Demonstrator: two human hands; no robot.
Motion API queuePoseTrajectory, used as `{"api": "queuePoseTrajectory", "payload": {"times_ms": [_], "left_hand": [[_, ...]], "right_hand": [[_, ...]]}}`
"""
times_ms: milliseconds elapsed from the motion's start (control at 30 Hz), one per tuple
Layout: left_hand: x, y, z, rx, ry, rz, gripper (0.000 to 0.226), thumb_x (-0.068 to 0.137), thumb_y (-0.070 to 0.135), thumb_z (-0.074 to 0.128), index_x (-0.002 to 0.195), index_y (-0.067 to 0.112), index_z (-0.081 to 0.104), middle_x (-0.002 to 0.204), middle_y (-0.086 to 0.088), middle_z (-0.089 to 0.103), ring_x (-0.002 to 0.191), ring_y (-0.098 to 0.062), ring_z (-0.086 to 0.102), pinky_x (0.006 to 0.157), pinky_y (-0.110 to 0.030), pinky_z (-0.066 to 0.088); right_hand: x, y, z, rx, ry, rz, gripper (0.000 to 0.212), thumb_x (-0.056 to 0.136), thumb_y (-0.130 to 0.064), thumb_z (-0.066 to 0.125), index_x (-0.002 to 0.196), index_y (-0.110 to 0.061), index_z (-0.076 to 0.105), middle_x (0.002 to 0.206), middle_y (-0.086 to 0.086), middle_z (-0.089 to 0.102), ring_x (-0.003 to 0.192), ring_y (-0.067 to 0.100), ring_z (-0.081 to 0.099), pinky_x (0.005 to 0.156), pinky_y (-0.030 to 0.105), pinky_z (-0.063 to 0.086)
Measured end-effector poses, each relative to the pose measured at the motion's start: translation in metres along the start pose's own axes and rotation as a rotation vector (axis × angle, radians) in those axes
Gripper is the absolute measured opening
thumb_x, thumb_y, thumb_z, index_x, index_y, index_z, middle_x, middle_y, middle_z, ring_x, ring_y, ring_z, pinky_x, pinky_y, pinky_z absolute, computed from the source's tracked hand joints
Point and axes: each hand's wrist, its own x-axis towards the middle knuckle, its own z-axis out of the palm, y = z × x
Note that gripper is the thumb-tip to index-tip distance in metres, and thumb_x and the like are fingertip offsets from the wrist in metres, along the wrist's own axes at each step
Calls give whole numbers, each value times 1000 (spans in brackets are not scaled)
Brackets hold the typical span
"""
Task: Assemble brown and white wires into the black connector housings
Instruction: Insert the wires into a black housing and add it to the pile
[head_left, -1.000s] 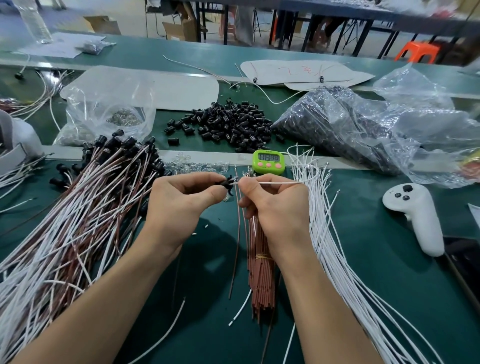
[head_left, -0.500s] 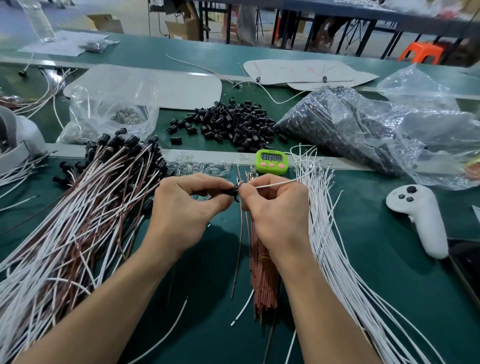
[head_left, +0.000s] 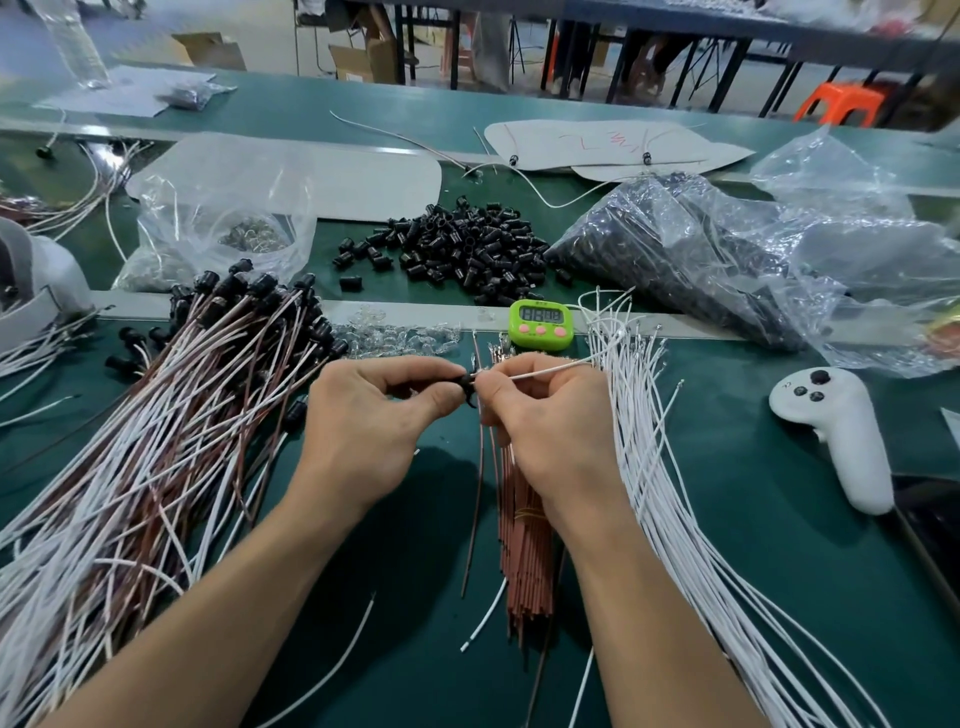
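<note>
Head view: I am seeing both hands meeting above the green table (head_left: 769, 545). The left hand (head_left: 363, 415) is pinching a black connector housing (head_left: 469, 388) between thumb and forefinger. The fingertips are hiding most of it, so I cannot tell which way its opening is facing. The right hand (head_left: 545, 431) is pinching a white wire (head_left: 550, 369). Its long axis is running left to right, with the left tip pointing at the housing. A brown wire (head_left: 475, 493) is trailing toward me from just below the housing. The joint itself is hiding between the fingers.
</note>
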Motion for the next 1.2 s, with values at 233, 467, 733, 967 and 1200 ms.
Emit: {"api": "queuePoseTrajectory", "payload": {"times_ms": [233,467,733,967,1200], "left_hand": [[-2,0,5,-90,10,-39,33,75,3,86,80,36,83,77,5,79,74,-12,76,76,-26,62],[0,3,2,-156,-68,-12,33,75,-1,84,80,31,83,78,3,79,73,-9,75,72,-17,57],[-4,3,-1,-10,-41,90,32,72,1,88,82,31,83,79,9,79,77,-13,76,74,-21,59],[-4,4,0,-139,-33,40,34,68,-3,88,80,28,83,77,0,79,72,-17,76,69,-25,60],[-4,0,1,-55,-34,102,36,65,9,92,85,37,81,81,9,78,75,-7,72,72,-18,55]], "right_hand": [[3,2,-7,-66,85,5,18,84,-15,80,68,-17,75,59,-4,72,51,8,66,52,21,49],[-1,0,-1,45,10,-16,20,83,-13,79,65,-20,75,56,-3,70,49,6,63,49,18,45],[-2,-2,-2,179,-97,40,9,75,-22,76,67,-23,78,54,4,67,47,18,54,46,26,40],[1,-4,-12,259,-166,92,23,85,-5,80,65,-15,76,56,9,66,42,15,49,43,20,39],[2,-3,-14,262,-192,61,23,84,1,79,65,-12,75,56,11,67,44,16,52,44,20,40]]}}
